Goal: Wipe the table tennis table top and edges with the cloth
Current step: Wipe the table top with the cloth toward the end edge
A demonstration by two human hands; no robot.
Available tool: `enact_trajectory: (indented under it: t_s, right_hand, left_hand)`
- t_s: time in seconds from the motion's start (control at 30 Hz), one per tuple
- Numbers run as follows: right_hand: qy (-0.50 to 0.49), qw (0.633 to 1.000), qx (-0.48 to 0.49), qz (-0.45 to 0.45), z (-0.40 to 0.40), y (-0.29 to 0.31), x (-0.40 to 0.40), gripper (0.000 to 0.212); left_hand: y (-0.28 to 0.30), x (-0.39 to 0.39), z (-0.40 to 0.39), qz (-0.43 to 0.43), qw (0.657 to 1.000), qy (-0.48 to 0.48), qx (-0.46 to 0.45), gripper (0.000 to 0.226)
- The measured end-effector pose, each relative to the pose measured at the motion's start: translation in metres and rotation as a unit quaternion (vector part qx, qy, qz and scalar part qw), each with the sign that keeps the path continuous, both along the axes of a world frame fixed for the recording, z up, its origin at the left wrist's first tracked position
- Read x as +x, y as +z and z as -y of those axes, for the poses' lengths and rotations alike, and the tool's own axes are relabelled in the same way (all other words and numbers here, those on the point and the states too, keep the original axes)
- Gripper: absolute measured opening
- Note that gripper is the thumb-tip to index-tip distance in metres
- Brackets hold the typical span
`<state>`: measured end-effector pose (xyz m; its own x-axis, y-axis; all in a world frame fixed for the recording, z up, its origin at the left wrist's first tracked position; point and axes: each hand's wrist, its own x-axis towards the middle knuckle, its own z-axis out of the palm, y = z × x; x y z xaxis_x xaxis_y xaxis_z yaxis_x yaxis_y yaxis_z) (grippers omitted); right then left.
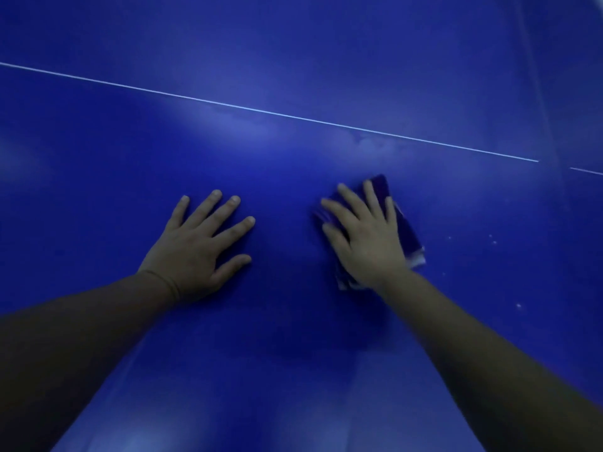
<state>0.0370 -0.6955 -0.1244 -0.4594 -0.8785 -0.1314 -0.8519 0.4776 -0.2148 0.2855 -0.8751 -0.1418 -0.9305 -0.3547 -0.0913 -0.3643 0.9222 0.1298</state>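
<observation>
Two flat hands, right hand (367, 238) pressing cloth (404, 223)

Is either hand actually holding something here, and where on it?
The right hand presses flat on the middle of a folded dark blue cloth, fingers straight, not gripping. The left hand lies bare on the blue tabletop.

The desk (293, 76) is a table tennis top, deep blue and smooth, crossed by a thin white line running down toward the right, with a short break near the right side. A pale hazy smear lies just below that line, and small white specks dot the right part. The cloth (404, 230), dark blue with pale edges, lies folded flat on the desk.
</observation>
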Motion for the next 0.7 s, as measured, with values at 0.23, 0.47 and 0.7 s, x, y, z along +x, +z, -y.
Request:
enact_trajectory:
  t_s: [0.23, 0.47, 0.7]
  right_hand:
    - [-0.153, 0.987, 0.043, 0.012, -0.058, 0.006, -0.043, 0.061]
    - [-0.102, 0.995, 0.018, 0.009, -0.012, 0.002, 0.01, 0.059]
    - [0.04, 0.999, 0.028, -0.012, -0.161, 0.001, 0.06, 0.055]
  left_hand:
    - [0.01, 0.005, -0.031, 0.011, 0.996, 0.076, 0.044, 0.07]
    - [0.01, 0.03, -0.135, -0.01, 0.993, 0.091, 0.07, 0.061]
    - [0.001, 0.046, -0.155, 0.022, 0.996, 0.07, 0.046, 0.063]
